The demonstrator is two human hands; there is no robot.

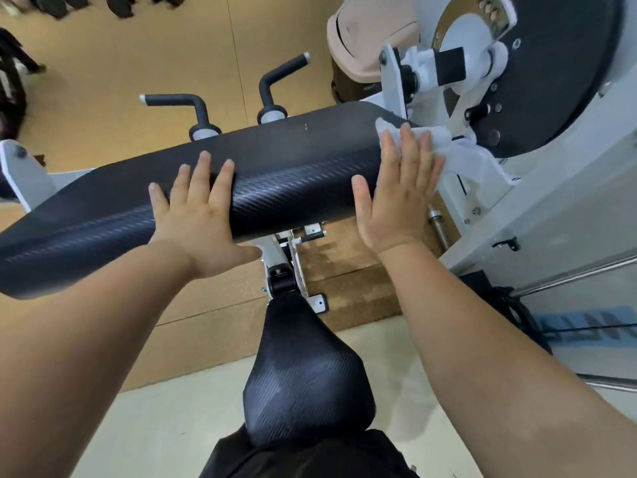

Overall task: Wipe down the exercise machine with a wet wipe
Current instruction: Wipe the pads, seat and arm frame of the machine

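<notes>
- Wipe [439,138] lay pressed under the flat right hand [400,198] at the pad's [293,170] right end.
- Left hand [200,215], fingers straight, rested on the pad, likely steadying it.

light: bright, even | sheen: arm pad [213,181] | edges: wide-angle bowed | corners: soft

Gym: padded exercise machine [275,167], grip handles [175,100]

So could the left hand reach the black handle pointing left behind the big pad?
Probably yes. The left hand lies flat on the pad, holding nothing, and that handle stands just beyond the pad with open space between; it would need stretching over.
</notes>
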